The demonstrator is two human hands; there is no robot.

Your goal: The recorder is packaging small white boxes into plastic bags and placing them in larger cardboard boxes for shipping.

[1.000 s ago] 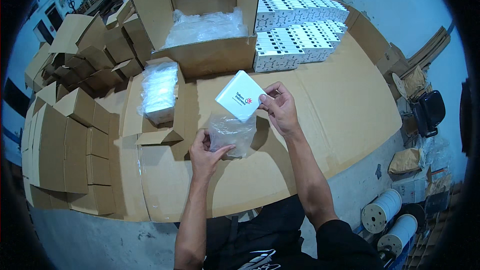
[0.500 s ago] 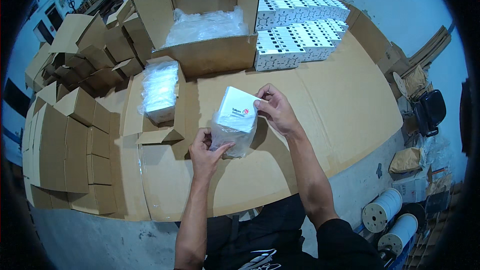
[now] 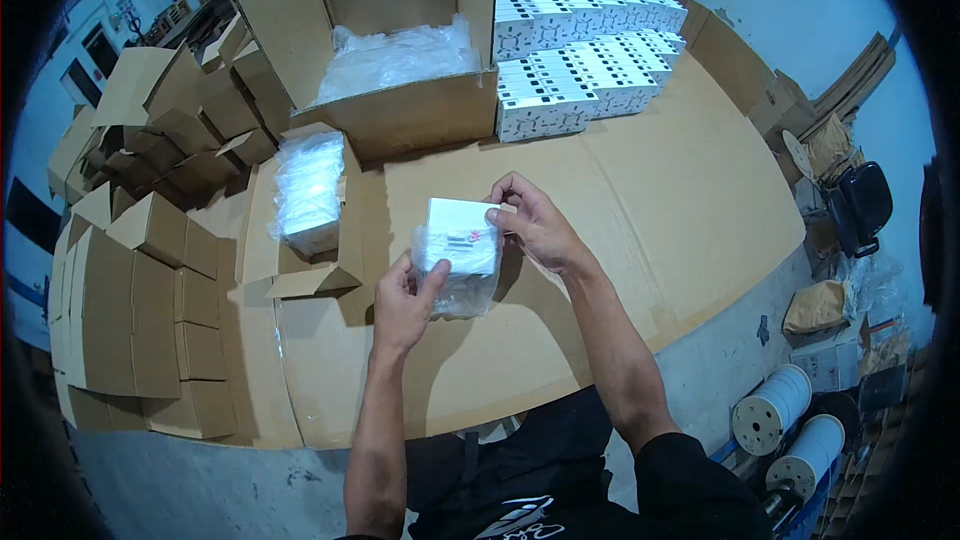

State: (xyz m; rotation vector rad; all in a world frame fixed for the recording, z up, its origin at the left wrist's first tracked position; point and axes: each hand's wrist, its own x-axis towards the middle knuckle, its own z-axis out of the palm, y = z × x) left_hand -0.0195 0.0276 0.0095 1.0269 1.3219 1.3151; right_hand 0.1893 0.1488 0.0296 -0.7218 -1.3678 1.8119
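Mid-frame, the left hand point(image 3: 403, 302) clasps a clear plastic bag point(image 3: 462, 296) partway around a white square box point(image 3: 462, 213); the right hand point(image 3: 532, 227) pinches its upper-right corner.

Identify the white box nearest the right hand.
The white box partly inside the clear bag, touched by the right hand; the stacked white boxes stand farther off.

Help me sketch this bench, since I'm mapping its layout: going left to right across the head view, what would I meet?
Stacked cartons → open carton → left grip → white box → right grip → white reels.
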